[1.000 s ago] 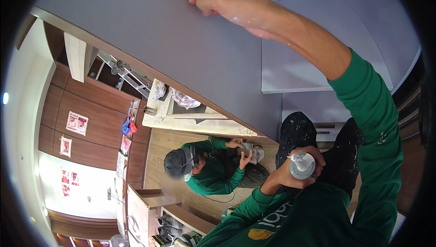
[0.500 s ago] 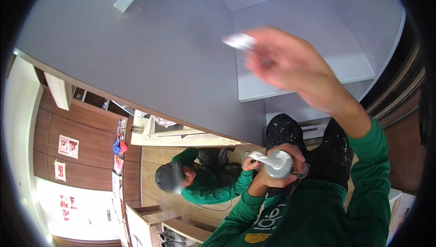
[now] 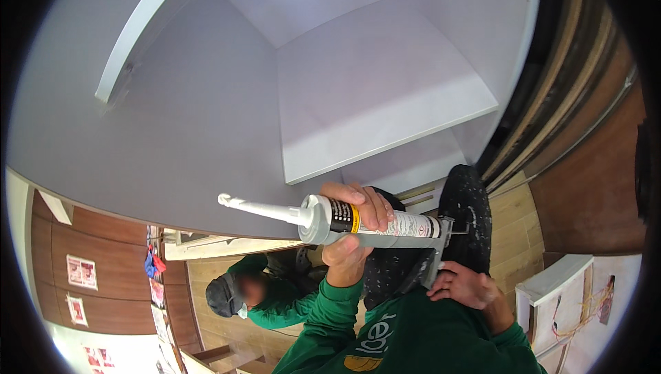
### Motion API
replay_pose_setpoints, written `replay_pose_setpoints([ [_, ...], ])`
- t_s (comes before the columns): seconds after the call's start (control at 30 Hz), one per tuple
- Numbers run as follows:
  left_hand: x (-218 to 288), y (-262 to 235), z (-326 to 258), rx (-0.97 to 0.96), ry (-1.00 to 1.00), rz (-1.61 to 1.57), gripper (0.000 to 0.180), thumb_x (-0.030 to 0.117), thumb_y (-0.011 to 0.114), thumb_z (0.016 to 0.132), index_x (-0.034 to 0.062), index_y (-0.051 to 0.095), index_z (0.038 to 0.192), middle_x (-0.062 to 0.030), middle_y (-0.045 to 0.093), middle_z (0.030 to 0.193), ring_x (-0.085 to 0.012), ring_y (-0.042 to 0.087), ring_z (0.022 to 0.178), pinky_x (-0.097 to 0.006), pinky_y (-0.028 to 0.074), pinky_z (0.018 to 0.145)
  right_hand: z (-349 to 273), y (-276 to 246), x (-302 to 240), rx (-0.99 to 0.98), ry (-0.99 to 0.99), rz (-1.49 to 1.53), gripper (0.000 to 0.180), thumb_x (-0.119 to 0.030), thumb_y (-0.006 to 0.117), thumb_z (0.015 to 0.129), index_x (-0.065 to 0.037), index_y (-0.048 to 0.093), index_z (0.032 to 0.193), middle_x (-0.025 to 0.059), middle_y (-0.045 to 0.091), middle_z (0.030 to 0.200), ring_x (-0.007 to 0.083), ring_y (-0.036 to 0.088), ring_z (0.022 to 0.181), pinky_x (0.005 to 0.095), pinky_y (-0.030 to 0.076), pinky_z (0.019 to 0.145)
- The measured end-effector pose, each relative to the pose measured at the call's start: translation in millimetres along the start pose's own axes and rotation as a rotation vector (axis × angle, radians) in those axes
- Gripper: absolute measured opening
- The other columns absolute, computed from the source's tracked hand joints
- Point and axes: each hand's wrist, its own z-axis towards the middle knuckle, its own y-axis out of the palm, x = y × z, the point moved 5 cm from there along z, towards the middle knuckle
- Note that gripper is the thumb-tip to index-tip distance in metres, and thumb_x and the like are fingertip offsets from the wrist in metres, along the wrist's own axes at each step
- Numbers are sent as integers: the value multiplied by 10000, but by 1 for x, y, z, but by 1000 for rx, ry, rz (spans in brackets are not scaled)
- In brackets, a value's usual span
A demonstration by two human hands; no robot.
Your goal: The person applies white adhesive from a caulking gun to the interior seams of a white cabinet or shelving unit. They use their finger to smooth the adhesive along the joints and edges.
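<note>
My left hand (image 3: 344,257) is wrapped round the barrel of a caulking gun (image 3: 396,241) loaded with a sealant cartridge (image 3: 413,226). The cartridge is white with a black and yellow band. Its long white nozzle (image 3: 265,209) points left, with a blob of white at the tip. The gun lies roughly level above my lap. My right hand (image 3: 471,286) is beside the gun's handle (image 3: 432,264), fingers loosely bent and apart. Whether they touch the handle I cannot tell, and no object shows in them.
Ahead stands a large grey cabinet panel (image 3: 186,119) with a white shelf (image 3: 385,99) and a pale strip (image 3: 138,30). A co-worker in green (image 3: 275,302) crouches at the lower left. On the right are a brown panel (image 3: 585,195) and a white box with loose wires (image 3: 561,281).
My right hand has come down from in front of the shelf to the gun's handle; the white thing in it no longer shows. The gun has swung so its nozzle points left.
</note>
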Motion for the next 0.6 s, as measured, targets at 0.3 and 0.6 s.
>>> replay_pose_setpoints([
  [0.3, -34, 38, 21, -95, -48, -194, 518, 302, 727, 809, 29, 541, 1209, -41, 534, 730, -162, 544, 653, -360, 513, 668, -2, -21, -23, 70, -55, 155, 1111, -747, 714, 801, -47, 335, 1576, 190, 484, 1483, 279, 515, 1310, 433, 433, 1089],
  [0.6, -62, 35, 33, 40, -92, -352, 564, 306, 672, 796, 1, 554, 1255, -54, 532, 749, -182, 535, 675, -375, 502, 688, 32, 17, -32, -453, -113, 478, 836, -532, 657, 919, -110, 400, 1594, 160, 600, 1309, 338, 516, 1303, 655, 236, 1211],
])
